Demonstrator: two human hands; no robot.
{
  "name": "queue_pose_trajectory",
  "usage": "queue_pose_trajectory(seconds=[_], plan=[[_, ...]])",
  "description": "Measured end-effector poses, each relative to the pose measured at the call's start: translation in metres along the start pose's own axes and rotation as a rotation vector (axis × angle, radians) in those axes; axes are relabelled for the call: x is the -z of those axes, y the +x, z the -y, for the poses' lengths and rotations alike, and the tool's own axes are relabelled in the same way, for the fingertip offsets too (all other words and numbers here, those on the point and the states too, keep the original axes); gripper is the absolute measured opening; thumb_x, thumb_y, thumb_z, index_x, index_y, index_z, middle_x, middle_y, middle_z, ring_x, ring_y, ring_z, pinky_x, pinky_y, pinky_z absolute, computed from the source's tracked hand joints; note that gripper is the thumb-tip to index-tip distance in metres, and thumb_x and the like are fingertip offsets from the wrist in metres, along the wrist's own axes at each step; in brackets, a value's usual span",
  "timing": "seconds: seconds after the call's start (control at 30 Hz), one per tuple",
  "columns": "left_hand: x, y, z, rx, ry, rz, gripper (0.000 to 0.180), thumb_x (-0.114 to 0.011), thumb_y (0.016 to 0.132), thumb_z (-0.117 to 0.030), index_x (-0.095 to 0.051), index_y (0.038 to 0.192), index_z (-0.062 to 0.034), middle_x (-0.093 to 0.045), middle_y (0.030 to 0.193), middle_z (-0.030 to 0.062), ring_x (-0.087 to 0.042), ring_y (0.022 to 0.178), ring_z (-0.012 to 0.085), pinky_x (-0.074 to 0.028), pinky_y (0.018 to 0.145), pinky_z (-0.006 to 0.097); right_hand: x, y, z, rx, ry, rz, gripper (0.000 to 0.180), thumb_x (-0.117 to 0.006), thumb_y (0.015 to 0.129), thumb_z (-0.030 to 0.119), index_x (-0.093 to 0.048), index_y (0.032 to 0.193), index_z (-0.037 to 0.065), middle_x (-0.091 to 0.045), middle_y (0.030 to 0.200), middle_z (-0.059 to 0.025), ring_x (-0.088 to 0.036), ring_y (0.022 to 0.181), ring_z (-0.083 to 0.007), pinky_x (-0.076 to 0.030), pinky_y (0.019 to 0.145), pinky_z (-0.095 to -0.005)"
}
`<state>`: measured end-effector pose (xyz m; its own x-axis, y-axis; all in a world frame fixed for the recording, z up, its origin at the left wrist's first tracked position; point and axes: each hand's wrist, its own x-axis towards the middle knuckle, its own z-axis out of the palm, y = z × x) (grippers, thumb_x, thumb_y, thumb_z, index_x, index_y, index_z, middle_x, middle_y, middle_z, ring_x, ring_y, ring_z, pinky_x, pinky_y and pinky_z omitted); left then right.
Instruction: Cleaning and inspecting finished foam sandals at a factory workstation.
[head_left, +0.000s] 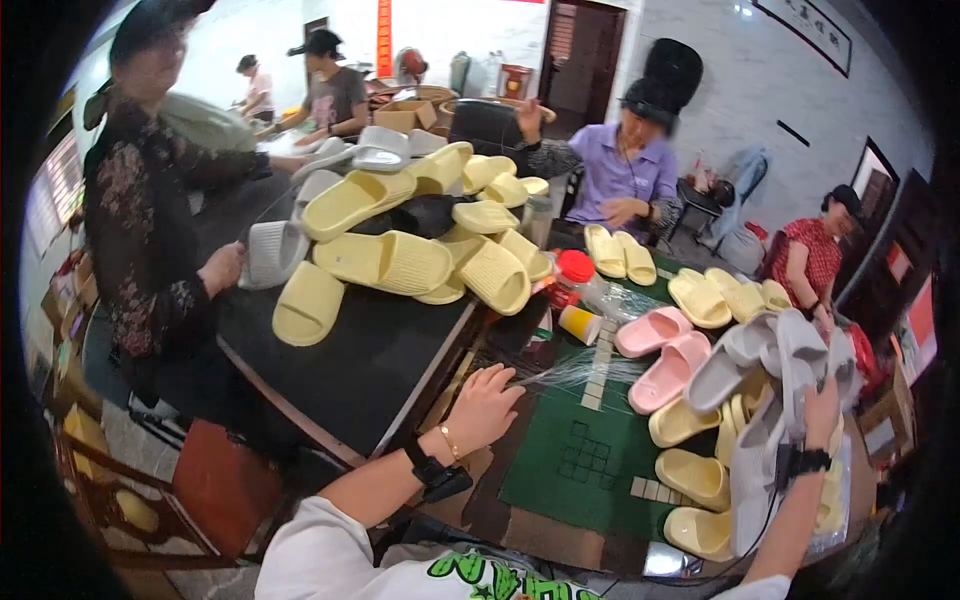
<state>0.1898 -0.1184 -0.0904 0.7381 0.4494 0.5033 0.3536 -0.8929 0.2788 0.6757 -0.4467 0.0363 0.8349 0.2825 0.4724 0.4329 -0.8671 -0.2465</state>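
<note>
Several grey slippers [712,378] right of the pink pair [680,362], probably light and springy, best taken by the strap [750,342]; right fingers [826,396] against one, left fingers [507,384] bent, either grip impossible to tell.

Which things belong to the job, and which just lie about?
Apparently in use:
grey slide sandals, at right hand
clear plastic strands, near left hand
yellow slide sandals
pink slide sandals

Apparently lying about:
red-lidded round jar
yellow cylindrical cup
brown cardboard box
</note>
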Motion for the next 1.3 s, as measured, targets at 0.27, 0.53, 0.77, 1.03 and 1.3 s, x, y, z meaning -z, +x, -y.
queue_pose_trajectory(seconds=[0.27,0.53,0.77,1.03,1.3], plan=[[0.136,0.027,0.117,0.348,0.342,-0.386,0.053,-0.071,0.072,-0.013,-0.055,0.121,-0.0022,-0.058,0.121,0.0178,-0.054,0.113,0.0335,-0.045,0.095,0.042,0.018,-0.055,-0.002,0.133,0.233,-0.072,0.045,-0.059,0.086,0.01,-0.049,0.126,-0.007,-0.058,0.12,-0.0295,-0.055,0.113,-0.0442,-0.042,0.096,-0.0451],[0.173,0.089,0.217,0.445,0.654,-0.131,0.077,-0.076,0.067,-0.019,-0.045,0.135,-0.0035,-0.046,0.141,0.0185,-0.039,0.134,0.0326,-0.031,0.112,0.039,0.036,-0.141,0.004,0.167,0.381,-0.248,0.034,-0.063,0.082,0.01,-0.057,0.115,0.002,-0.063,0.075,-0.0176,-0.06,0.061,-0.0289,-0.045,0.059,-0.0417],[0.158,0.106,0.26,0.474,0.19,-0.183,0.101,-0.077,0.065,-0.022,-0.025,0.146,0.006,-0.038,0.146,0.0256,-0.036,0.138,0.0335,-0.027,0.114,0.04,0.049,-0.203,0.029,0.051,0.464,-0.111,0.03,-0.065,0.083,0.017,-0.06,0.11,0.006,-0.061,0.063,-0.0138,-0.062,0.059,-0.0319,-0.047,0.055,-0.0417],[0.124,0.131,0.307,0.601,0.301,-0.494,0.066,-0.061,0.089,-0.012,-0.03,0.147,-0.0081,-0.065,0.106,0.0199,-0.065,0.09,0.0322,-0.049,0.074,0.041,0.047,-0.23,0.015,0.019,0.502,-0.073,0.024,-0.065,0.082,0.014,-0.062,0.105,0.006,-0.06,0.061,-0.0123,-0.061,0.056,-0.0283,-0.045,0.052,-0.0387],[0.154,0.111,0.317,0.393,0.148,-0.601,0.049,-0.049,0.092,-0.006,-0.039,0.14,-0.0062,-0.058,0.083,0.0155,-0.057,0.073,0.0282,-0.045,0.068,0.041,0.039,-0.237,0.038,0.07,0.682,-0.014,0.022,-0.063,0.084,0.013,-0.064,0.105,0.007,-0.061,0.064,-0.0131,-0.062,0.057,-0.0266,-0.047,0.054,-0.036]])
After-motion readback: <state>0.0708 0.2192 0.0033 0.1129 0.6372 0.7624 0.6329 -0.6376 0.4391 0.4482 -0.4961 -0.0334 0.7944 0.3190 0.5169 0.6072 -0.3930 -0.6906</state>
